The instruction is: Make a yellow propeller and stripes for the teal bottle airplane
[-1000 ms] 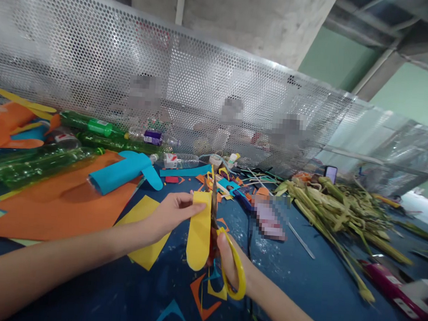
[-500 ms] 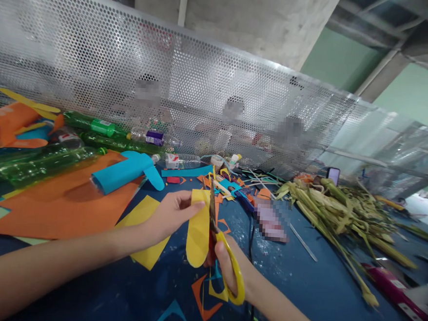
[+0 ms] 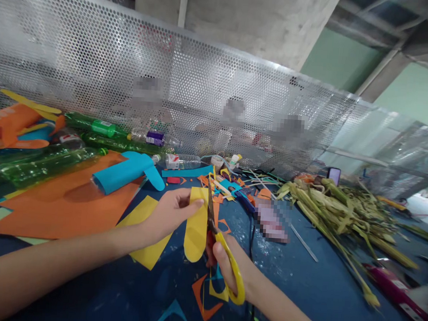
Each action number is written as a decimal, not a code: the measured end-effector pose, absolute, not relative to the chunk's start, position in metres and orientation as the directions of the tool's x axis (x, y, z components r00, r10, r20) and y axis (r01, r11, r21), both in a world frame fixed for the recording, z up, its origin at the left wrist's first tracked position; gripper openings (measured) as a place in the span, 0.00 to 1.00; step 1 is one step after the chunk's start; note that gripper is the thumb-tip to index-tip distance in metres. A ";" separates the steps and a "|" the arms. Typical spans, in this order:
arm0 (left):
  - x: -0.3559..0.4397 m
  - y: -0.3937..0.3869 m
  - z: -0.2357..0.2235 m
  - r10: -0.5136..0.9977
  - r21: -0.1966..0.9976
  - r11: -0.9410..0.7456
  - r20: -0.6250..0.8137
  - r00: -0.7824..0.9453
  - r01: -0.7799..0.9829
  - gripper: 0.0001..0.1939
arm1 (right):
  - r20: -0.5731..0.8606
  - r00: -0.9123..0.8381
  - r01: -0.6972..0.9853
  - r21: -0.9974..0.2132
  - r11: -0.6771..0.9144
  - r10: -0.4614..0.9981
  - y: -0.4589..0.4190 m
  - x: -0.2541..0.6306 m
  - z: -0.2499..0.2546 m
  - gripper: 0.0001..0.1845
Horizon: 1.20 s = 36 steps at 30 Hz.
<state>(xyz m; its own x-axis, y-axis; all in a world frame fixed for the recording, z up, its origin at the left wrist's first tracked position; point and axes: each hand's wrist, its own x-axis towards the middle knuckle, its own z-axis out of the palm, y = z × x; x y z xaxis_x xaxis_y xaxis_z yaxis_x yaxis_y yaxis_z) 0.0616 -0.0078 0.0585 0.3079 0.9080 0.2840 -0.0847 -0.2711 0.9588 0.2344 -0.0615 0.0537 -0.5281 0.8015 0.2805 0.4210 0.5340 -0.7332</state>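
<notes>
My left hand [image 3: 172,209] pinches a yellow paper strip [image 3: 195,237] near its upper end, thumb on top. The strip hangs down and has a rounded lower end. My right hand [image 3: 229,259] grips yellow-handled scissors [image 3: 236,274], fingers through the loops. The dark blades point away from me along the strip's right edge; whether they bite into the paper I cannot tell. Beneath my left wrist lies a yellow sheet [image 3: 152,254]. To the left, a bottle wrapped in blue paper [image 3: 123,173] rests on orange sheets [image 3: 67,209].
Paper offcuts [image 3: 206,302] are scattered on the blue table [image 3: 292,293]. Green bottles [image 3: 52,164] line the left. Dried husks [image 3: 342,213] and a magenta object [image 3: 395,290] are at right. Behind a perforated metal screen [image 3: 205,72] several people are blurred.
Both hands have shifted very slightly to the left, with the yellow strip and scissors moving along. The strip is tilted a little differently. Everything else looks the same.
</notes>
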 end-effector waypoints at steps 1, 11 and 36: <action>0.062 -0.008 0.059 0.905 0.957 -0.276 0.289 0.313 -0.086 0.11 | 0.276 -0.526 0.430 -0.730 0.531 0.805 -0.062 0.234 0.054 0.29; 0.061 -0.009 0.063 0.894 0.948 -0.315 0.315 0.320 -0.052 0.10 | 0.303 -0.501 0.469 -0.693 0.548 0.811 -0.063 0.233 0.053 0.29; 0.063 -0.012 0.062 0.930 0.969 -0.238 0.245 0.276 -0.057 0.11 | 0.167 -0.473 0.507 -0.751 0.423 0.865 -0.057 0.238 0.050 0.35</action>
<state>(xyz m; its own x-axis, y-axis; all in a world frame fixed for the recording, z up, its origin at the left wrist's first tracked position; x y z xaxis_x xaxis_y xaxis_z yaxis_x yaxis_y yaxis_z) 0.0628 -0.0118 0.0617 0.2756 0.9296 0.2448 -0.0568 -0.2385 0.9695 0.2377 -0.0568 0.0499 -0.4735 0.8648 0.1673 0.5071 0.4229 -0.7510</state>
